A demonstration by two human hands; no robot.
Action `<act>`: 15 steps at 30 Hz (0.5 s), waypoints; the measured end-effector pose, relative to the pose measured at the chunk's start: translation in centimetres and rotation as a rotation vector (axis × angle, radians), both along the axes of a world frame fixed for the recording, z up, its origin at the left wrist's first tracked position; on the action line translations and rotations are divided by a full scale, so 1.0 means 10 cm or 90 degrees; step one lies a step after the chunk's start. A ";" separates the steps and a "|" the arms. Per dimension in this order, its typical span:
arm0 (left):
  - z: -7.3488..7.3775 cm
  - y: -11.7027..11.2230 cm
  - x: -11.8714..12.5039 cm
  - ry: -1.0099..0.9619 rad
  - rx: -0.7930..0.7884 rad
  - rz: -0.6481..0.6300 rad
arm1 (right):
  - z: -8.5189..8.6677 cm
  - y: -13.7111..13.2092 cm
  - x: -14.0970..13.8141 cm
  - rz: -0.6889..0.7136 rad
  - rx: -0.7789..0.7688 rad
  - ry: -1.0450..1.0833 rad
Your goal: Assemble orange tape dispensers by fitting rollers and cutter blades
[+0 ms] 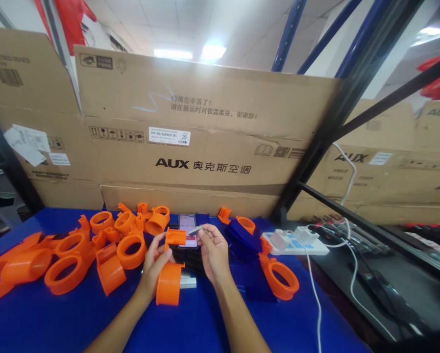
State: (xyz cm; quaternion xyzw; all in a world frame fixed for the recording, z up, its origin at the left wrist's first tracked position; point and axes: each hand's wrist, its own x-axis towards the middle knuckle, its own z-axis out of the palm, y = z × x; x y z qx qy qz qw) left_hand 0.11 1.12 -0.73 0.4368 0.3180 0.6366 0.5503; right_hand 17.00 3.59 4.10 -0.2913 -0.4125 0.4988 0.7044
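My left hand (154, 260) is closed around an orange plastic ring bracket (169, 287), with its ring low and its slotted end raised. My right hand (214, 251) pinches a small thin grey blade-like piece (195, 229). Its tip is close to the bracket's upper end; whether they touch I cannot tell. Behind the hands a phone (186, 223) with a lit screen lies on the blue table (139, 323). A pale block (188, 283) and a dark object, partly hidden, are beneath the hands.
Several orange ring brackets (132, 251) crowd the left side. Another bracket (282, 280) lies at the right, near a white power strip (297, 243) with plugs and cables. A dark blue piece (242, 238) is behind it. Cardboard (205, 127) walls the back; a black rack post (315, 142) stands right.
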 end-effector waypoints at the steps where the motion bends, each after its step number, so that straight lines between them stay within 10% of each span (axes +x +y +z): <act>1: -0.01 0.00 0.00 -0.008 -0.005 0.001 | 0.00 0.00 0.00 0.003 -0.002 -0.002; 15: 0.01 -0.02 0.00 -0.014 -0.038 -0.005 | -0.09 0.00 -0.05 -0.006 -0.011 -0.067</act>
